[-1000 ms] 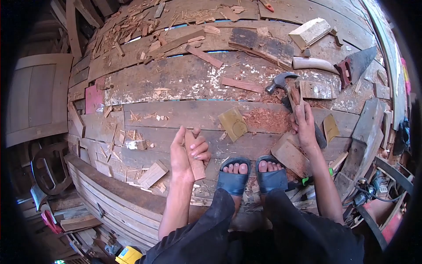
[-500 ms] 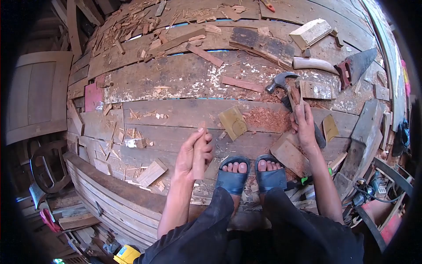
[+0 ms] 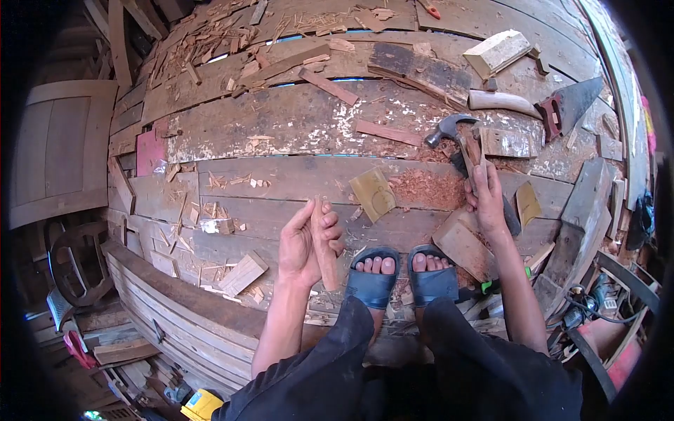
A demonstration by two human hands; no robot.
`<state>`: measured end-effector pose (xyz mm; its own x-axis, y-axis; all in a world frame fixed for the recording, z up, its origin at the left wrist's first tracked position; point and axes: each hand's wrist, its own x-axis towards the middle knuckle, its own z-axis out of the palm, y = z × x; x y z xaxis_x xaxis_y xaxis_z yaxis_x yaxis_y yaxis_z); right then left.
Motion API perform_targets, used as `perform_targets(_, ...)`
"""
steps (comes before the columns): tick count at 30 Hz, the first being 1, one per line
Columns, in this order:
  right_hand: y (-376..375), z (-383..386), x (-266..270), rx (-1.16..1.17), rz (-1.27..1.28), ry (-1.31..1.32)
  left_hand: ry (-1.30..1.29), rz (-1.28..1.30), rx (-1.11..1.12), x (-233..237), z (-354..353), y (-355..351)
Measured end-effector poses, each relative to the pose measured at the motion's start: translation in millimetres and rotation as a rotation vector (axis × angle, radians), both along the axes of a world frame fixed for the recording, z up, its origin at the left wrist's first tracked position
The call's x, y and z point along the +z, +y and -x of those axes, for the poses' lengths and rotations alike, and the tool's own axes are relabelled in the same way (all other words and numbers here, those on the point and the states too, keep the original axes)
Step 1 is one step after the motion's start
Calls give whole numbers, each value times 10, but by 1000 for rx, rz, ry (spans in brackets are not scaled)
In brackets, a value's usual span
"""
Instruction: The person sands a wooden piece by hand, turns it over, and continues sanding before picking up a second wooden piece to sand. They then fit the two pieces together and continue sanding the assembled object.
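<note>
My left hand (image 3: 307, 238) is closed round a short, slim piece of wood (image 3: 324, 252), which stands nearly upright with its lower end tilted right. The thumb lies along its upper end and the fingers curl behind it. On the right, my right hand (image 3: 486, 200) pinches a thin, flat strip of wood (image 3: 481, 156) pointing away from me. Just beyond that hand lies a claw hammer (image 3: 444, 131), its dark handle running partly hidden under the fingers. Between the hands rests a piece of yellowish sandpaper (image 3: 373, 194); a second sandpaper piece (image 3: 527, 203) is right of my right hand.
A handsaw (image 3: 572, 109) lies at the far right beside a pale rounded wooden piece (image 3: 512, 103). Wood blocks (image 3: 497, 54), offcuts (image 3: 242, 274) and reddish shavings (image 3: 430, 188) cover parts of the plank floor (image 3: 267, 175). My sandalled feet (image 3: 374, 277) are in front.
My left hand has turned the piece of wood, so its lower end now leans further right and more of its length shows. My right hand has hardly moved.
</note>
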<state>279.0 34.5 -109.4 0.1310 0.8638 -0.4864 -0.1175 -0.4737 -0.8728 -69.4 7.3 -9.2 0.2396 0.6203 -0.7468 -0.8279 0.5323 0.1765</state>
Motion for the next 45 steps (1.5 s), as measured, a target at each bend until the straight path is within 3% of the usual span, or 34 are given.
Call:
perform_targets(8,5,-6,12,1,-6,40,-90,-99,-43,-193,103,-62)
perform_targets(11,8,13,46,-9,6,34,106,-93,-111,-178,35,-78)
perform_targets(17,6,2,31,-2,-4,50,-91,-178,-201,-101,24,-69)
perform_targets(20,1,-20,0,8,-14,47,-90,-96,-156,-13,-50,-59)
perform_targets(23,1,-5,19,-9,0,63,-28,-93,-204,-125,-65,-135)
perform_targets(26,7,3,42,-4,4,66,187,99,-256,-98,-157,-143)
perform_targets(30,-5,39,31,-17,-41,43,245,121,-446,-158,-92,-275)
perform_targets(31,-7,-30,54,54,12,-7,207,111,-501,-184,-47,-331)
perform_targets(35,-61,190,188,310,-438,-521,166,76,-640,-225,-159,-336)
perform_targets(37,-112,420,512,418,-581,-573,153,40,-635,-179,-307,-300)
perform_targets(40,-264,662,866,617,-360,-481,219,44,-637,-60,-583,-207)
perform_targets(43,-321,788,957,791,-359,-590,357,-67,-654,-12,-753,-185)
perform_targets(45,-241,809,896,679,-386,-620,457,-154,-715,64,-803,-175)
